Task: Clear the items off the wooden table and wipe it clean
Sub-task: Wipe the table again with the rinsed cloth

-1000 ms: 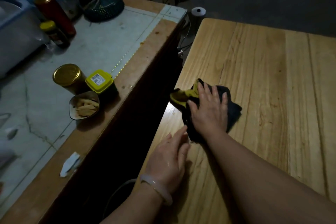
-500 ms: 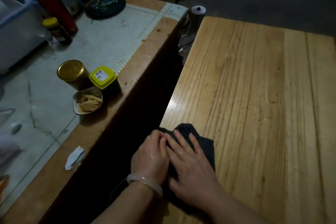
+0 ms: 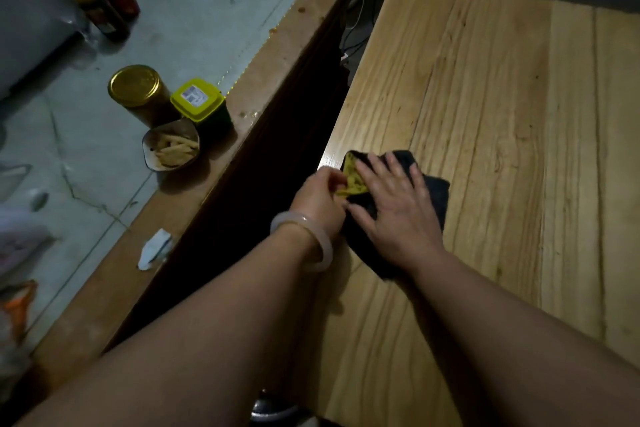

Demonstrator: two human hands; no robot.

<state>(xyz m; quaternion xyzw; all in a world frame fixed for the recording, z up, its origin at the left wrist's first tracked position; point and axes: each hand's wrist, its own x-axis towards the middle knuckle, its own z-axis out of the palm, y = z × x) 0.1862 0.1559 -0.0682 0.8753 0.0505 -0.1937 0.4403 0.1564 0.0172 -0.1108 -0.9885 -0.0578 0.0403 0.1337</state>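
Since half a second ago, cloth [image 3: 433,189] slid up-frame along tabletop [image 3: 502,121] left edge; right hand [image 3: 398,215] flat on it, left hand [image 3: 320,198] pinching its yellow corner. Jar [image 3: 138,92], yellow tub [image 3: 199,101] frame-left.

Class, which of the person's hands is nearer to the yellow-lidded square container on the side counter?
Left. The left hand is at the wooden table's edge facing the yellow-lidded square container; the right hand lies farther in.

Right hand [image 3: 398,212] lay flat, fingers spread, pressing the dark cloth [image 3: 431,191] at the wooden table [image 3: 502,115]'s left edge. Left hand [image 3: 320,196], bracelet [image 3: 313,236] on its wrist, pinched the cloth's yellow fold [image 3: 353,179].
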